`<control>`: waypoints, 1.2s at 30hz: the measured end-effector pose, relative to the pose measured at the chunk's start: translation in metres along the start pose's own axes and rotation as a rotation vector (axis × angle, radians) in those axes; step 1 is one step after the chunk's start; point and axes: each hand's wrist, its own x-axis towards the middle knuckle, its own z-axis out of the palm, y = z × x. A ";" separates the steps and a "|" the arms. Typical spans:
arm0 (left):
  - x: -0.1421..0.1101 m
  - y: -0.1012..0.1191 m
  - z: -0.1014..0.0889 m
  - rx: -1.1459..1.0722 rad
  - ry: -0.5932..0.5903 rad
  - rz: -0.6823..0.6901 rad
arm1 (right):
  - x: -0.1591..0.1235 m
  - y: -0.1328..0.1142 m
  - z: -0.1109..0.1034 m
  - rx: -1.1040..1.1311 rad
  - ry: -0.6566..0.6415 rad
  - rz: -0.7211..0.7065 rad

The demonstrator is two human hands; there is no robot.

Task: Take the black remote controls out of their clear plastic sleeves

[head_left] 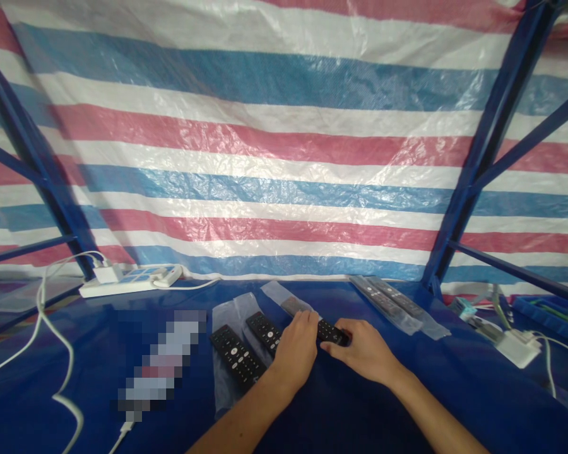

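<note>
Both my hands rest on a black remote control [330,331] lying on the blue table [360,416]. My left hand [297,348] lies over its middle with fingers curled down on it. My right hand [365,349] pinches its near end between thumb and fingers. The far end of this remote sits partly inside a clear plastic sleeve [284,298]. Just to the left lie two more black remotes [237,356] [264,330] on clear sleeves.
Two bagged remotes [392,302] lie at the back right. A white power strip [123,282] with a plug and white cable [52,353] sits at the back left. A blurred-out object [161,359] lies left of the remotes. Blue frame posts [483,151] and a striped tarp stand behind.
</note>
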 end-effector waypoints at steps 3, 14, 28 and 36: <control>0.003 -0.007 -0.004 -0.033 -0.012 -0.033 | 0.000 0.007 -0.007 0.158 -0.102 -0.081; -0.008 0.006 -0.009 -0.119 -0.069 0.115 | 0.005 0.015 -0.001 0.186 -0.078 -0.073; -0.054 0.034 0.015 -0.100 -0.152 0.281 | 0.004 0.023 -0.026 0.156 -0.052 -0.031; -0.079 0.012 0.072 -0.036 0.426 0.432 | 0.010 -0.021 0.019 -0.312 0.049 0.057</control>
